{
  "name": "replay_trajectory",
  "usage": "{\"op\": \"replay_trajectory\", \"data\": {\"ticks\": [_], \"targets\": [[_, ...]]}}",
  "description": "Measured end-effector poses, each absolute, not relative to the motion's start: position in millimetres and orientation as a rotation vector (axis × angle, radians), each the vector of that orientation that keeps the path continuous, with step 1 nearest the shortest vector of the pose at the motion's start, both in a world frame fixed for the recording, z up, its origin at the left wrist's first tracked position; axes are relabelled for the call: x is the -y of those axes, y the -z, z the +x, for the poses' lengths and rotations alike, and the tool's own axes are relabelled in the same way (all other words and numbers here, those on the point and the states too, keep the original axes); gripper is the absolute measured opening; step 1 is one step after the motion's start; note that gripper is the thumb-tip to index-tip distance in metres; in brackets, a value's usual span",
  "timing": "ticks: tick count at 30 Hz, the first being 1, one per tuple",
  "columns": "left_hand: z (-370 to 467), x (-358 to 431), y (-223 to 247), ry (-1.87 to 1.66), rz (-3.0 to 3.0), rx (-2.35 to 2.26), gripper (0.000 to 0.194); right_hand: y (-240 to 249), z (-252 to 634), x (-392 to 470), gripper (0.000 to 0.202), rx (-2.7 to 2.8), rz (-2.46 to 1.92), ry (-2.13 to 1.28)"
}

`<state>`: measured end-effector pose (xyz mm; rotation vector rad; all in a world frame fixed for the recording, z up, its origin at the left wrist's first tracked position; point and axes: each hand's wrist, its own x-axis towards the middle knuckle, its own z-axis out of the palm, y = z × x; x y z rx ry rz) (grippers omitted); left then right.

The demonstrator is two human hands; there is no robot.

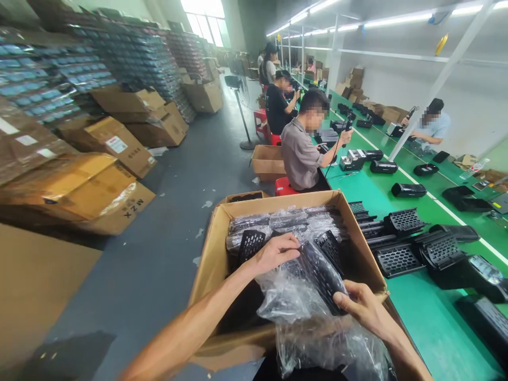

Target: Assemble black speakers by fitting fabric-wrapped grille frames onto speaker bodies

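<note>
And there it was, the black perforated panel [320,271], slanted over the open cardboard box [362,241] with crumpled clear plastic film [283,299] bunched beneath and beside it! The right hand [363,304] had the near end, thumb pressed on the upper face, fingers curled around the edge, a nearly closed grip and a sound one. Up at the far end came the left hand [277,253], half open, fingers bent and tips at the panel's top corner; whether they pinched film, plastic or merely brushed it, you could not tell. By its look this was a light piece, thin-walled and fairly stiff, likely moulded plastic, its smooth face apt to slide under slick film. The long edges and solid ends looked the best holds; the slotted middle, one judged, might flex or crack under a hard squeeze, and the gloss could scratch. Behind it sat film-wrapped stacks [283,221] inside the box, and more loose panels [400,259] lay on the green table [434,317] to the right.
</note>
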<state>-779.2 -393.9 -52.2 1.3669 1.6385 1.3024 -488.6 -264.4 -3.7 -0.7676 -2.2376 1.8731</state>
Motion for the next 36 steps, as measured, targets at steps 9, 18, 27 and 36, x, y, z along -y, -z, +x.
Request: {"op": "replay_trajectory", "data": {"ticks": [9, 18, 27, 36], "targets": [[-781, 377, 24, -1.222, 1.298, -1.695, 0.047, -26, -516, 260, 0.058, 3.014, -0.677, -1.016], [-785, 375, -41, -1.391, 1.745, -1.879, 0.043, -80, -520, 229, 0.046, 2.835, -0.479, -0.701], [-773, 366, -100, -1.568, 1.534, -1.576, 0.059, -159, -515, 216, 0.042, 2.681, -0.472, -0.599], [-759, 344, -116, -1.795, 1.463, -1.196, 0.056, -170, -495, 200, 0.051, 2.587, -0.785, -0.473]]}}
